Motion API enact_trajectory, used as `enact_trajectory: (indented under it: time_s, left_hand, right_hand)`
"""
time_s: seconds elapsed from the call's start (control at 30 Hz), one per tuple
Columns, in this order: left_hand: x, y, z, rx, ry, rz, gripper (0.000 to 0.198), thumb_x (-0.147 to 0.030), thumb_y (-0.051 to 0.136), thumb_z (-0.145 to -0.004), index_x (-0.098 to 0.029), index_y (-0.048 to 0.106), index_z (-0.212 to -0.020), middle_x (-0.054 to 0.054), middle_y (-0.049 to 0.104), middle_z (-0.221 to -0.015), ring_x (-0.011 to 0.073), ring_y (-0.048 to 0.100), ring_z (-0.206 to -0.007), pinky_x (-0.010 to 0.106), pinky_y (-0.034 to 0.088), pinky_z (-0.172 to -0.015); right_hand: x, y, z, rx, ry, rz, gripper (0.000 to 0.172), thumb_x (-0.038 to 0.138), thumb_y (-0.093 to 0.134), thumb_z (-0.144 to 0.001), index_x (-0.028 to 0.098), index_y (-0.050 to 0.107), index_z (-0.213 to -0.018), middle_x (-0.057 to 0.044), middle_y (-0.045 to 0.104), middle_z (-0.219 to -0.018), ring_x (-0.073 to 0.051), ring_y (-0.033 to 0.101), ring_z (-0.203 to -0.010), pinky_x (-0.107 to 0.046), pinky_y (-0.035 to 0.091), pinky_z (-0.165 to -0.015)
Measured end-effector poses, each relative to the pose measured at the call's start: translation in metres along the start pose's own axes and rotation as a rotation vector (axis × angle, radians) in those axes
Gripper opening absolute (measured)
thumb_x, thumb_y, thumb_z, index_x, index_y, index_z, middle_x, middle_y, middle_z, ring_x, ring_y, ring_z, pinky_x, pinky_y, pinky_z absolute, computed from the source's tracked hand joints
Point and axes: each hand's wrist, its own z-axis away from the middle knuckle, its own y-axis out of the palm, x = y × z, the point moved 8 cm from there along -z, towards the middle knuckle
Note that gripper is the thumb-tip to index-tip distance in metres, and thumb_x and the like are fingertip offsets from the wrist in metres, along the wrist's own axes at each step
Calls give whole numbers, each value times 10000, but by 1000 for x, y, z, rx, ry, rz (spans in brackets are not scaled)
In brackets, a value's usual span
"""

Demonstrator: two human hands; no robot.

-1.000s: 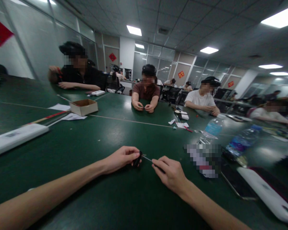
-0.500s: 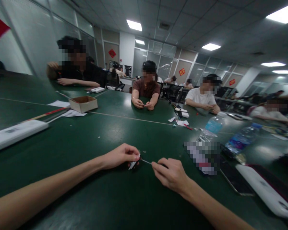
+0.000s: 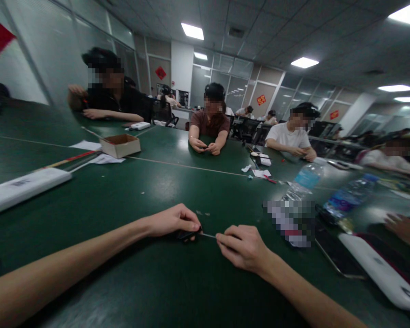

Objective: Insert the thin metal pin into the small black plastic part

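Note:
My left hand (image 3: 176, 221) pinches a small black object (image 3: 185, 235) between thumb and fingers, just above the green table (image 3: 150, 278). Fingers cover much of this object, and its kind is unclear. From its right end a thin, pale metal rod (image 3: 208, 235) runs across to my right hand (image 3: 243, 247). The right fingers are closed on the rod's other end, which they hide. Whether the rod enters the black object or only touches it, I cannot tell.
Right of my hands lie a phone (image 3: 340, 253), a white power bank (image 3: 379, 269) and two plastic bottles, one (image 3: 351, 198) tilted. A co-worker's hand (image 3: 405, 230) rests at the right edge. Left are a white device (image 3: 27, 189) and a cardboard box (image 3: 121, 146). Several people sit around.
The object in my left hand has turned; its white side no longer shows and black faces me. The rod lies more level. A co-worker's hand has come in at the right edge.

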Motion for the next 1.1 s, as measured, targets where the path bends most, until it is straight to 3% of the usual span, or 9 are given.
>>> enact_trajectory:
  time_s: [0.27,0.4,0.6,0.73,0.87,1.1]
  left_hand:
    - [7,1,-4,10,7,184,246,-349,625,-789,-117,692,-836,49,647,-695,128,541,-595,225,377,-548]
    - [4,-1,-6,-40,39,229,272,-370,607,-803,-112,675,-857,53,644,-727,127,543,-618,231,376,-572]
    - [2,-7,-6,-201,59,78,312,-424,564,-824,-142,635,-938,41,655,-810,116,534,-624,220,367,-551]
    - [2,-9,-5,-255,74,-9,321,-443,575,-809,-142,624,-907,32,652,-804,115,530,-611,228,393,-560]
    - [1,-8,-4,-227,72,-68,318,-447,585,-799,-139,625,-863,27,646,-754,115,521,-582,221,389,-526]
    - [2,-1,-1,-51,38,-100,292,-405,611,-793,-130,659,-876,21,627,-686,95,474,-519,197,346,-474]
  right_hand:
    - [-1,1,-1,9,24,-14,234,222,521,-883,218,600,-1102,-29,616,-882,-117,537,-666,-252,391,-601]
    - [-6,0,-2,-1,89,-9,239,227,508,-894,207,587,-1119,-38,613,-902,-124,548,-702,-251,409,-631]
    - [-12,5,-2,50,207,51,271,247,458,-925,205,563,-1172,-51,598,-928,-130,544,-713,-252,408,-637]
    - [-9,5,-2,89,179,137,280,240,444,-928,205,563,-1179,-56,598,-924,-129,529,-684,-258,385,-608]
    - [-3,4,-2,105,95,170,275,246,457,-916,199,578,-1159,-52,602,-909,-120,508,-645,-258,360,-578]
    - [2,4,1,96,-12,140,248,260,475,-902,214,593,-1115,-27,604,-877,-115,486,-621,-262,335,-557]
